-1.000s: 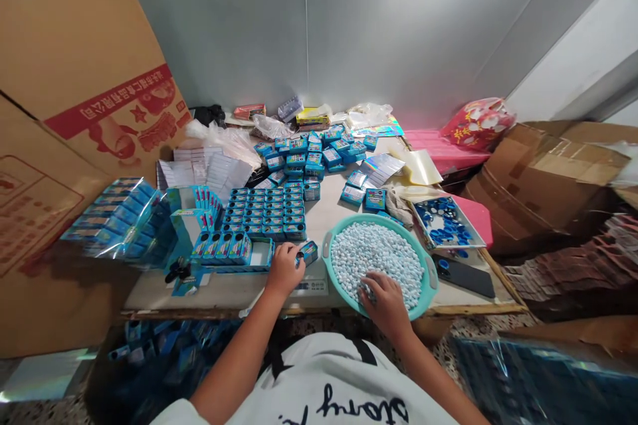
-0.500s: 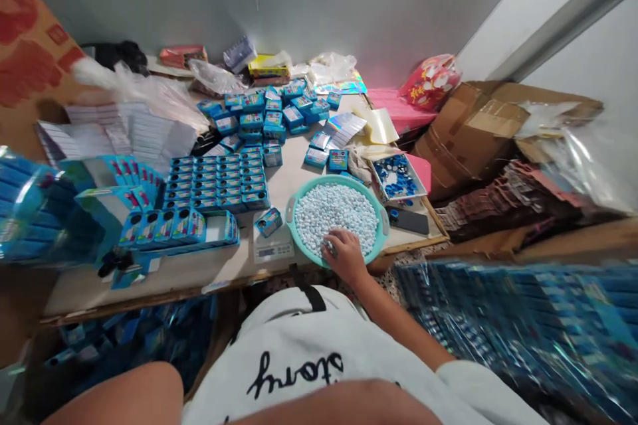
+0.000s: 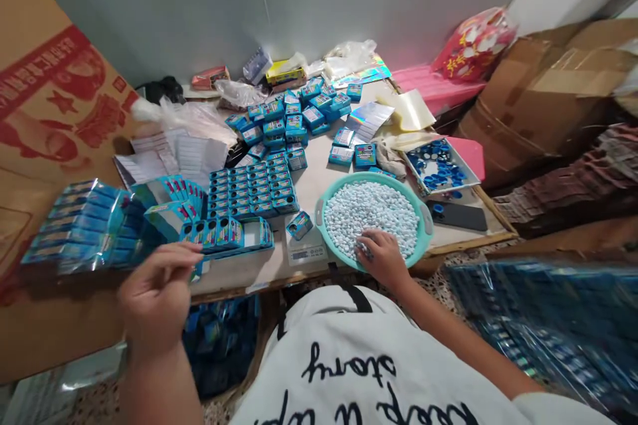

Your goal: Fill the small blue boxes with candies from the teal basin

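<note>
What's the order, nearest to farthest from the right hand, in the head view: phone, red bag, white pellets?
1. White pellets: at the right hand, inside the turquoise basin.
2. Phone: right of the basin.
3. Red bag: back right.

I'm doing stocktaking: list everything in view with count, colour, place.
table: one, pale, centre
bowl: one, turquoise, front
pellets: many, pale blue, in bowl
loose box: one, blue, left of bowl
small boxes: dozens, blue, centre
tray: one, white, right
caps: many, blue, in tray
phone: one, dark, near tray
paper sheets: several, white, left
wrapped packs: many, blue, left, lower right
cardboard boxes: several, brown, both sides
bag: one, red, back right
plastic bags: several, clear, back
wall: one, grey, behind
shirt: one, white, bottom
left hand: one, bare, front left
right hand: one, bare, in bowl
</note>
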`<state>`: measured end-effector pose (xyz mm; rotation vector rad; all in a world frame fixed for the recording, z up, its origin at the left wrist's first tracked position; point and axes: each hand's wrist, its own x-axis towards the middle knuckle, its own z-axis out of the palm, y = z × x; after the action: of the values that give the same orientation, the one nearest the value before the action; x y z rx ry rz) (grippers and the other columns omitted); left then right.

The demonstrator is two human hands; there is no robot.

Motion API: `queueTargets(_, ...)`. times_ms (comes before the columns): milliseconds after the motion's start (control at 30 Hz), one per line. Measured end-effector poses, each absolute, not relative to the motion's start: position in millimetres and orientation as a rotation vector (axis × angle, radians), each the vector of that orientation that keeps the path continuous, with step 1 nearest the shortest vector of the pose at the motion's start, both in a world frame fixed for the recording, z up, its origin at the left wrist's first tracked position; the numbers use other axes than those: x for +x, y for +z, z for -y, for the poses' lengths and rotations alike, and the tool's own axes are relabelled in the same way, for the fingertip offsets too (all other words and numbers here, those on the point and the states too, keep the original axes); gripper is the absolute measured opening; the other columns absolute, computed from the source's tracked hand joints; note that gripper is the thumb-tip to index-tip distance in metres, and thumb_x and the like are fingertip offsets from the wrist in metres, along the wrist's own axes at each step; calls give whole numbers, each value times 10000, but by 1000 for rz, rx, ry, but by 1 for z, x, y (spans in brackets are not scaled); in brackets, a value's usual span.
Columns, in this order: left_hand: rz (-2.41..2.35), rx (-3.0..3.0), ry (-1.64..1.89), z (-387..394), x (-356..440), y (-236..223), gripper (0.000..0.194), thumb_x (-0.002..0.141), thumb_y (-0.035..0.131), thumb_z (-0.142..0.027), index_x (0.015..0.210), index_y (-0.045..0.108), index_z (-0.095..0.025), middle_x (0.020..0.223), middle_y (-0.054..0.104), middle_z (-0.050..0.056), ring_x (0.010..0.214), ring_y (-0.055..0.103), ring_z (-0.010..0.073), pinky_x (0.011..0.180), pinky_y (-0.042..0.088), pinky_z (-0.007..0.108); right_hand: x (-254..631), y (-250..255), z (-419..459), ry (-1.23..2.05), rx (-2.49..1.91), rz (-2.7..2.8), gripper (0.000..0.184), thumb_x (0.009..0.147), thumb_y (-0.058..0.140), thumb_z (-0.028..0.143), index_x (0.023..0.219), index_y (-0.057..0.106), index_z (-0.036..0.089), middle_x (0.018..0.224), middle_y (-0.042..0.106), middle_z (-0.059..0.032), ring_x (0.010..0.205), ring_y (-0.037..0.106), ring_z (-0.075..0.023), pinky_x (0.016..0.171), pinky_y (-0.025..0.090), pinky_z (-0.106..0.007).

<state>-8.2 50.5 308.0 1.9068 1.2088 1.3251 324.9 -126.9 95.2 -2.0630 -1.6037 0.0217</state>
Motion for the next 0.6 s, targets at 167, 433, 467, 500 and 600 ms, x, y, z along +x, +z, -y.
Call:
queueTargets(167,-1430,1819,1066,-69,17,237,118,751,571,-193,733,688,-191,730,684,7,750,651,168,729,529,288,325,96,128,19,-2056,1604,194,894,575,264,1056,673,221,1150,638,-86,1134,540,-260,980,376,-428)
queueTargets(433,-1117,2182,770,-88,71,227,273,770,444,-119,819,694,-214,883,695,23,861,634,177,821,526,318,324,96,127,-23,-2032,1596,192,887,576,274,1040,688,237,1142,641,-90,1100,556,-266,943,410,-427)
queueTargets(467,-1108,2184,762,-89,74,226,274,777,440,-120,826,692,-217,893,693,26,871,633,180,825,528,323,324,96,127,-25,-2033,1591,195,886,576,274,1041,690,242,1141,641,-89,1098,557,-266,942,412,-427)
queueTargets(500,-1098,2181,742,-91,75,224,276,782,439,-122,836,691,-221,907,692,29,885,634,184,832,530,327,324,96,126,-26,-2032,1587,197,885,575,274,1042,691,245,1139,642,-88,1096,557,-265,942,414,-427)
queueTargets(600,-1057,2157,623,-95,77,204,301,777,466,-124,944,692,-232,1000,686,44,956,636,193,876,527,339,324,96,126,-27,-2026,1583,199,884,574,270,1043,691,247,1132,645,-84,1101,556,-263,947,414,-424)
